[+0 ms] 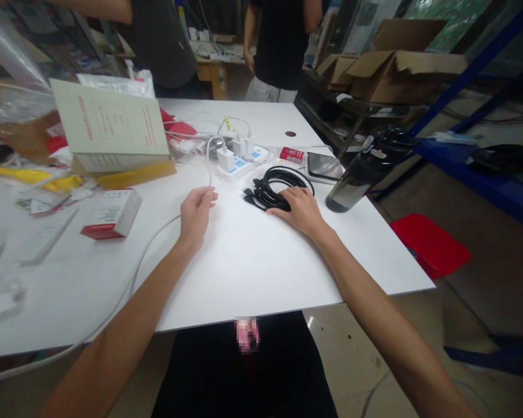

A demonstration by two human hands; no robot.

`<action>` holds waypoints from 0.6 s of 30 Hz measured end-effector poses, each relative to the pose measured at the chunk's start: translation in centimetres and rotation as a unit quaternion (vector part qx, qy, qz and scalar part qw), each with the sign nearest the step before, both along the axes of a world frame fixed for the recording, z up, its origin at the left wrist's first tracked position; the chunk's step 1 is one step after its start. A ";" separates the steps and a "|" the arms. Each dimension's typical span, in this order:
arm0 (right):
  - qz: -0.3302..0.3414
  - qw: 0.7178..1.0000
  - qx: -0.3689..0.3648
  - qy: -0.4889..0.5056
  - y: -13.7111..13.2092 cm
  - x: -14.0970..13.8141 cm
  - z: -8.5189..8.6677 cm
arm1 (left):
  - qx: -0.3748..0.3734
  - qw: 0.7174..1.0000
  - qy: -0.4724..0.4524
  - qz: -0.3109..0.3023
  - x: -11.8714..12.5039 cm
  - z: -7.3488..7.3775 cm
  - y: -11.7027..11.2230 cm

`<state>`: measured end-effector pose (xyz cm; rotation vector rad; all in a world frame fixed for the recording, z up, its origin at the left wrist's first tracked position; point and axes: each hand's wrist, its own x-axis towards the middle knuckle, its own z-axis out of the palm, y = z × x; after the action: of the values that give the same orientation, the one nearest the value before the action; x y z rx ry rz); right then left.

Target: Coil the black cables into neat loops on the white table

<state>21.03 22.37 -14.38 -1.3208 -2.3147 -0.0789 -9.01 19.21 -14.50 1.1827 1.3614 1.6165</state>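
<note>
My left hand (195, 216) is on the white tabletop (244, 273) with its fingers curled in and the thumb against them. A white cable (208, 159) runs from the plugs down into these fingers and comes out on the wrist side; the grip itself is partly hidden. Over the near right edge of a coiled black cable (268, 190) lies my right hand (300, 208), fingers bent across the loops and thumb stretched along the front. The coil's black connectors (253, 197) stick out to the left, between both hands.
Behind the coil are a power strip (235, 168) with white plugs, a small red box (292, 155) and a phone (325, 166). A dark bottle (353, 183) stands at right. Leftward are a red-and-white box (112, 213) and a cream box (113, 125). Two people stand beyond.
</note>
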 end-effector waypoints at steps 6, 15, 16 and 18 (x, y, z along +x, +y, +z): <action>0.007 0.998 -0.003 0.066 -0.2 -0.2 -0.2 | -0.004 1.000 -0.004 -0.010 0.0 0.2 -0.2; -0.024 0.986 -0.013 0.166 -0.4 -0.4 0.1 | -0.016 0.999 -0.003 -0.045 0.2 0.5 -0.5; -0.032 0.981 -0.009 0.190 -0.3 -0.3 0.3 | -0.015 0.999 0.000 -0.052 0.3 0.5 -0.5; -0.053 0.967 0.007 0.248 0.1 0.0 1.2 | -0.012 0.997 0.010 -0.070 0.3 0.5 -0.5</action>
<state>21.01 22.50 -13.19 -1.2828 -1.8185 0.1830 -8.67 18.66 -14.00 1.2538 1.2780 1.4898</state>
